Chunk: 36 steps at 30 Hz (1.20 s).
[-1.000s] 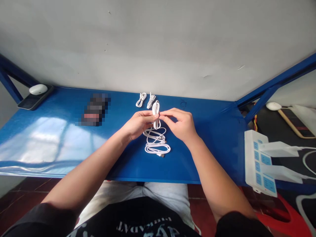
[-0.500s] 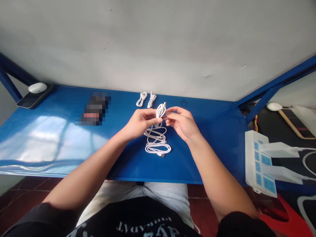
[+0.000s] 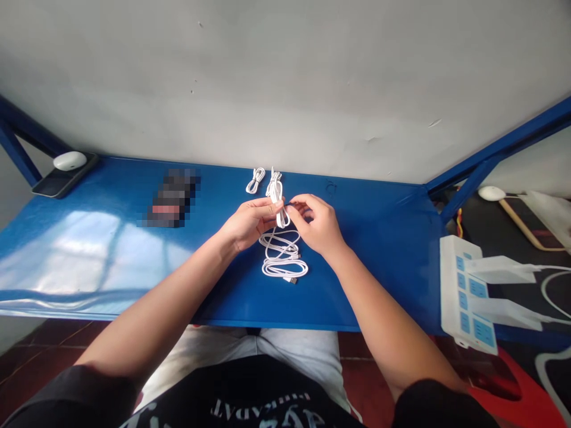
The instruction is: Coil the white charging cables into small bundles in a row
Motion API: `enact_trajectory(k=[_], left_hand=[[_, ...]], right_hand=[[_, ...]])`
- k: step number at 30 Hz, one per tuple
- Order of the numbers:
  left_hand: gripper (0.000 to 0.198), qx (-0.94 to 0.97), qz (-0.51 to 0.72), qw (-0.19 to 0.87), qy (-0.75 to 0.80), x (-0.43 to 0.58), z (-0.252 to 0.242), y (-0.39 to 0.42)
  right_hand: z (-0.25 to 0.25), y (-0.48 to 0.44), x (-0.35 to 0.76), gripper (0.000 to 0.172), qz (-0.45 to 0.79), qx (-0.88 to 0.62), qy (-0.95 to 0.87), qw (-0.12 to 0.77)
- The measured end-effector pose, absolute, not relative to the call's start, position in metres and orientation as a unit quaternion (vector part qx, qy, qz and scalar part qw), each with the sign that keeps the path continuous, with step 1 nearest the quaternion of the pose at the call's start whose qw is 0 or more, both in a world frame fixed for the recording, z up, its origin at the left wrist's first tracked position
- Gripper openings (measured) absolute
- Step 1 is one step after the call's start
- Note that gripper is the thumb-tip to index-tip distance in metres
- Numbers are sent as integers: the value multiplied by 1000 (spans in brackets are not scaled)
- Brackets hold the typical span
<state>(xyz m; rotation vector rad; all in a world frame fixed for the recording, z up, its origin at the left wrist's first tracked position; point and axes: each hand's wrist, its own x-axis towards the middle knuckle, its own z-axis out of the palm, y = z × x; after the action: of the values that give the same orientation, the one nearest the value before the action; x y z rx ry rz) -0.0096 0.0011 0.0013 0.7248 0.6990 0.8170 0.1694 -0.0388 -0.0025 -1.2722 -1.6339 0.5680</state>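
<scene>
Between the fingers of my left hand (image 3: 253, 223) is a coiled white cable (image 3: 277, 193), held upright over the blue table. My right hand (image 3: 316, 221) is beside the coil's right side, thumb and index finger pinched at a small dark strand whose shape is hard to make out. Behind the held coil lie two white cable bundles; the left one (image 3: 256, 181) shows fully and the other is partly covered. Nearer me, loosely looped white cables (image 3: 285, 268) lie on the table, with a metal plug end showing.
On the blue table (image 3: 379, 267), a blurred dark object (image 3: 173, 199) lies left of centre. A phone (image 3: 57, 183) with a white rounded item (image 3: 70, 160) is at the far left. A white power strip (image 3: 452, 297) with plugged-in chargers stands at the right edge.
The held coil has turned more upright and its loops now hang lower between my hands. My left hand has shifted slightly down, and my right hand has rotated and moved a little left.
</scene>
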Motion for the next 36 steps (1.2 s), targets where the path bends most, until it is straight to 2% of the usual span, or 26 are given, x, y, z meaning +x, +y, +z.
enact_trajectory(k=[3,7,13,16,18,23,26,28,32,36], left_hand=[[27,360,383,788,321,-8,-3,1],[27,386,387,774,320,-7,-7,0],[31,510,398,698,307,-7,-1,-2],[33,553,400,663,307,-7,2,-3],[36,554,400,656,320,-7,2,-2],[60,510,413,647,387,-2,-5,5],[58,544,389,627,399,-1,-6,9],[53,591,372,572,430,-5,-2,9],[45,705,312,379,512,-21,8,9],[46,786,180,332,489,-31,12,7]], right_hand=[[3,-39,174,23,198,-517,-700,452],[5,-39,175,34,184,-528,-708,432],[-4,-37,174,45,372,-545,-605,446],[-3,-37,175,46,381,-552,-599,437],[-2,-36,176,43,357,-561,-611,430],[-9,-30,179,26,352,-546,-607,458],[-14,-25,186,24,332,-561,-606,456],[-17,-20,193,23,300,-578,-605,458],[-19,-4,206,22,242,-635,-596,427],[-22,21,215,23,241,-681,-582,374]])
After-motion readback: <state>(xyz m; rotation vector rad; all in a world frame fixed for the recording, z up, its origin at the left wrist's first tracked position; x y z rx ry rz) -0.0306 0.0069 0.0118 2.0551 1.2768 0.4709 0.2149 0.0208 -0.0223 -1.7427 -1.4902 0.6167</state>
